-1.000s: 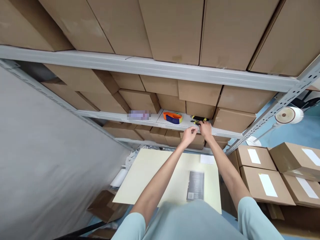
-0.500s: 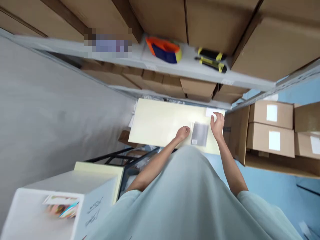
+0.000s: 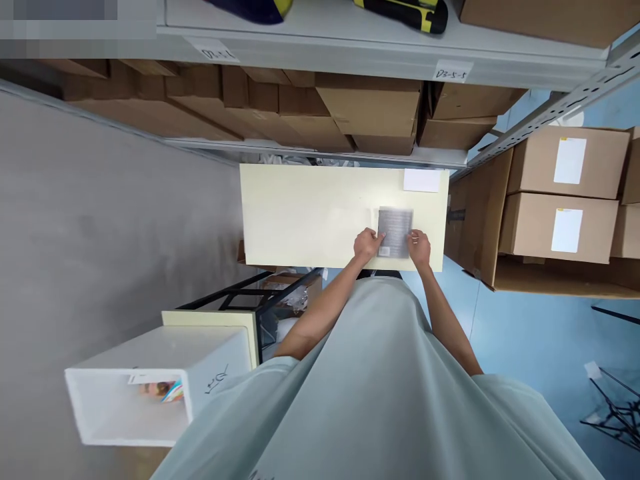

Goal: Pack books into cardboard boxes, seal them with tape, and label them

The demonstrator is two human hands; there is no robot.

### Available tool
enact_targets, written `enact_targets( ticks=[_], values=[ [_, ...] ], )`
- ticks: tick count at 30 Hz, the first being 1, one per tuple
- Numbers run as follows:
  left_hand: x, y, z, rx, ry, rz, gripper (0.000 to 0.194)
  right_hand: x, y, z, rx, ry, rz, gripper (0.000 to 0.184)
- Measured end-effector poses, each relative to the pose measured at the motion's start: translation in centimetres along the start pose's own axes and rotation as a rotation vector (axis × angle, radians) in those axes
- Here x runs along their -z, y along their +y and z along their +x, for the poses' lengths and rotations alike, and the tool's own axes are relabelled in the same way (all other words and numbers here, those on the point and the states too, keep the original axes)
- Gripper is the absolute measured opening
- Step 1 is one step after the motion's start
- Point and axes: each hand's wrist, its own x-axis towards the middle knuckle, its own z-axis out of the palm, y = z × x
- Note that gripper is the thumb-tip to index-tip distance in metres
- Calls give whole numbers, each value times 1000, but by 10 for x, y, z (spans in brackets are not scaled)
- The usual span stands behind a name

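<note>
A flat grey packet (image 3: 395,230) with fine rows of marks and a small white label at its lower left lies on the cream tabletop (image 3: 300,213). My left hand (image 3: 368,244) is closed at the packet's left edge, its thumb over the margin. On the opposite side, the fingers of my right hand (image 3: 419,247) pinch the right edge. A white sheet of paper (image 3: 421,180) rests beyond the packet, near the far right corner of the table.
Above the table runs a grey metal shelf (image 3: 320,57) with cardboard boxes (image 3: 370,110) beneath and a black-and-yellow tool (image 3: 415,15) on top. A large open carton (image 3: 493,227) with labelled boxes stands at right. A white bin (image 3: 130,407) sits at lower left.
My right hand has come back from beside the white paper to the packet's right edge. My left hand has closed in on the left edge. The camera view has shifted.
</note>
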Motion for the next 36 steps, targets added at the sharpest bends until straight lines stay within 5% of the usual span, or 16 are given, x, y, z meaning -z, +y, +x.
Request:
enact_targets(
  ticks=[3,18,28,36],
  values=[
    [-1,-6,3,15,-20,-13,12,-2,-2,10,2,-12,-6,43],
    [-19,-12,10,54,10,-16,16,-12,13,21,-17,-17,-22,39],
    [-19,-18,14,120,33,35,14,-21,10,41,-235,-8,179,31],
    [-10,-21,15,117,18,-25,15,-22,-16,24,-113,-164,438,34]
  ],
)
